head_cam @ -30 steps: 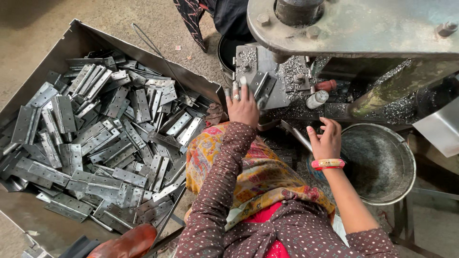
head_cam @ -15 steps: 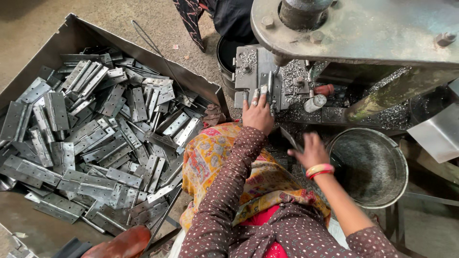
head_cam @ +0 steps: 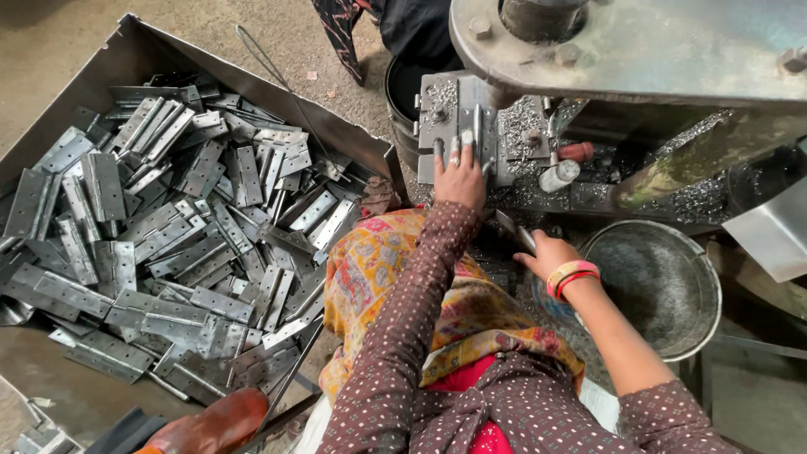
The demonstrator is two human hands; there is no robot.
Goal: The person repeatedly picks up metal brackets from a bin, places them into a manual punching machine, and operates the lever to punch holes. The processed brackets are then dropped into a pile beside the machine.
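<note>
there is one view only, from a camera worn on the person's head. it looks steeply down over the patterned sleeves and scarf, close to the body, with the left hand (head_cam: 460, 176) and right hand (head_cam: 545, 255) reaching away from it. it faces a grey press machine (head_cam: 605, 50) at the top, a tray of metal hinges (head_cam: 160, 219) to the left and a round metal basin (head_cam: 672, 286) to the right.

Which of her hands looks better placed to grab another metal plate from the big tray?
Probably the left hand: it is on the side of the tray piled with hinge plates, though it now rests on the machine's fixture. The right hand is farther off, beside the metal bowl.
</note>
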